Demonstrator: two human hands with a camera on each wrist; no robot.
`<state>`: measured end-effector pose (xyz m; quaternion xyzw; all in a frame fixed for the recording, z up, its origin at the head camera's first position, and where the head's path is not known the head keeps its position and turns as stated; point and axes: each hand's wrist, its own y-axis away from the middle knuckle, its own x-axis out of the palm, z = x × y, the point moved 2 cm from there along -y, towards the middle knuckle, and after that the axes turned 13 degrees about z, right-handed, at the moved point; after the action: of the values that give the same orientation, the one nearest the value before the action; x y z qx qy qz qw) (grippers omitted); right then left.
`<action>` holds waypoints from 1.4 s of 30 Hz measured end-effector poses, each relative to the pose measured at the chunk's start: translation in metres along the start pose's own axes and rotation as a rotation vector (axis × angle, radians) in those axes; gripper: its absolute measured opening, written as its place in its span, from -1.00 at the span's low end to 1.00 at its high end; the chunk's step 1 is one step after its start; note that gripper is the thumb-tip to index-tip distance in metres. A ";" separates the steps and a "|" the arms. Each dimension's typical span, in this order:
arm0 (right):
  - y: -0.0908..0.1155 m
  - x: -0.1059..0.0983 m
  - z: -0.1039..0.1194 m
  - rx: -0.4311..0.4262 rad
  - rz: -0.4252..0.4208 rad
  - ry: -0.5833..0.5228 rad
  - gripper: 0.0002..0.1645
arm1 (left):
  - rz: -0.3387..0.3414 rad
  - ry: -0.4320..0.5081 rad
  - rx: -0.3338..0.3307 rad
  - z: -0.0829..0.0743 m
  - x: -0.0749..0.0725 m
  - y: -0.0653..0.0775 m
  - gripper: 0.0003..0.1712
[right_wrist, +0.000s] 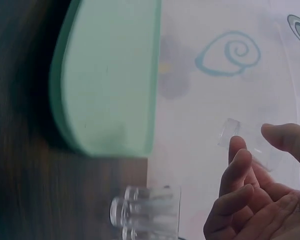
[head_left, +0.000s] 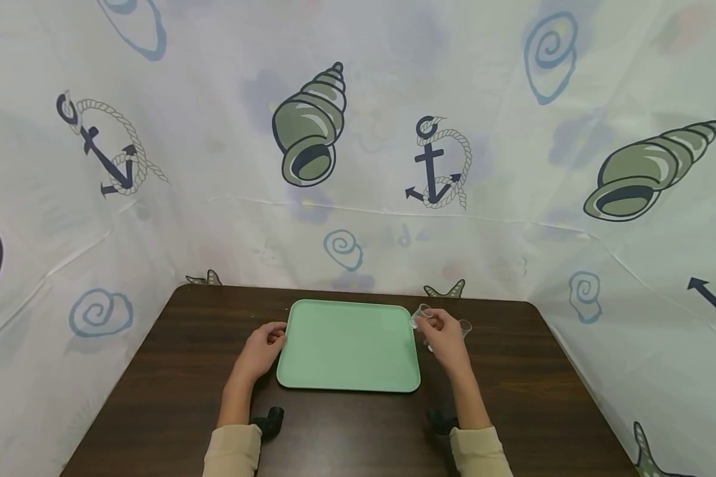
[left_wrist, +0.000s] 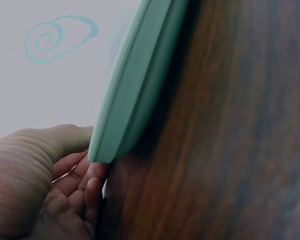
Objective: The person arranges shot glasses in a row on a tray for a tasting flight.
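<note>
A pale green rectangular tray (head_left: 349, 346) lies on the dark wooden table. My left hand (head_left: 261, 351) pinches its left edge, with the thumb (left_wrist: 72, 140) on the rim and fingers curled below, as the left wrist view shows. At the opposite side, my right hand (head_left: 447, 342) holds a small clear shot glass (head_left: 419, 314), tilted, just off the tray's upper right corner. The same glass (right_wrist: 230, 132) appears between thumb and fingers in the right wrist view, raised off the table. Several more clear shot glasses (right_wrist: 152, 212) stand close together on the table, partly hidden behind that hand in the head view.
The brown table (head_left: 513, 397) runs back to a white curtain (head_left: 382, 252) printed with shells and anchors, which also hangs along both sides. Black wrist mounts (head_left: 268, 423) sit by the sleeves.
</note>
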<state>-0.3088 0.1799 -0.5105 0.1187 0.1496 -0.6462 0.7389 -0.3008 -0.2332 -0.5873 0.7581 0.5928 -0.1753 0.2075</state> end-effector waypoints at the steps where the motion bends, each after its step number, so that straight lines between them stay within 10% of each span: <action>1: -0.001 0.003 0.001 -0.004 0.003 -0.008 -0.58 | -0.002 -0.001 0.000 0.000 0.000 0.000 -0.53; 22: -0.020 0.062 0.012 -0.017 0.086 -0.052 -0.53 | 0.010 -0.001 -0.007 0.002 -0.004 -0.009 -0.53; 42: -0.025 0.125 0.011 0.025 0.394 -0.165 -0.44 | -0.004 -0.001 -0.022 0.003 -0.001 -0.004 -0.54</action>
<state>-0.3181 0.0572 -0.5471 0.1013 0.0544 -0.4986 0.8592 -0.3051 -0.2348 -0.5897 0.7546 0.5960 -0.1697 0.2159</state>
